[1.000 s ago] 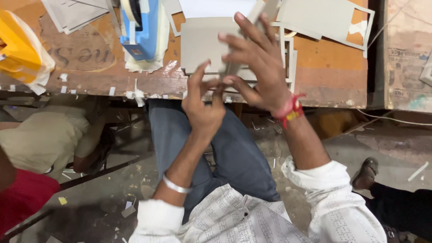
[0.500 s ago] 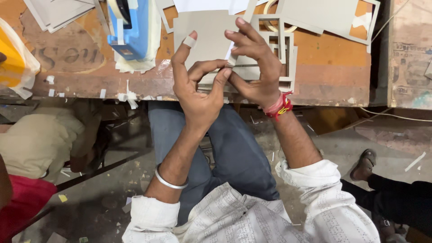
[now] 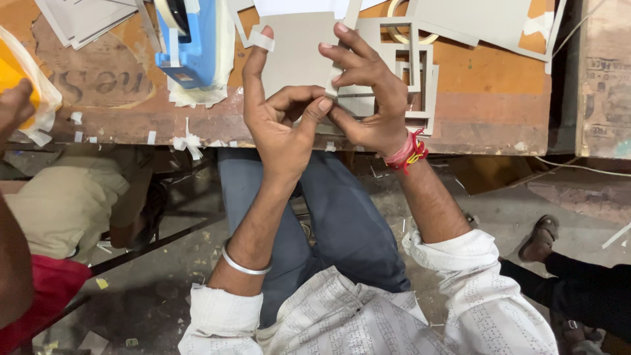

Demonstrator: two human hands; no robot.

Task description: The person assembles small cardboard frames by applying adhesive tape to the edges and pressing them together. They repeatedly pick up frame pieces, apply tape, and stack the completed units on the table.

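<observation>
**Two hands pinching a grey card panel at the edge of a workbench**

Seen from above, a seated person holds a flat grey card panel [image 3: 297, 49] over the near edge of an orange-brown wooden workbench [image 3: 486, 98]. The left hand [image 3: 279, 121] pinches the panel's lower edge between thumb and bent fingers, with the forefinger raised straight up the panel's left side. A short strip of clear tape [image 3: 261, 41] is stuck across that fingertip, not yet laid on the card. The right hand [image 3: 368, 98] grips the panel's right edge, fingers curled over the front and thumb meeting the left thumb near the bottom corner.

Judging by this, the panel is lined up and held steady, but the tape is yet to be pressed down, so the joining looks barely begun.

Just behind the hands lie grey card frames [image 3: 401, 62] with square cut-outs. A blue tape dispenser [image 3: 190, 46] stands on the bench to the left, with more grey card sheets [image 3: 72, 20] beyond it. Another person's hand [image 3: 14, 105] touches a yellow bag [image 3: 16, 75] at the far left. Paper scraps litter the floor.
</observation>
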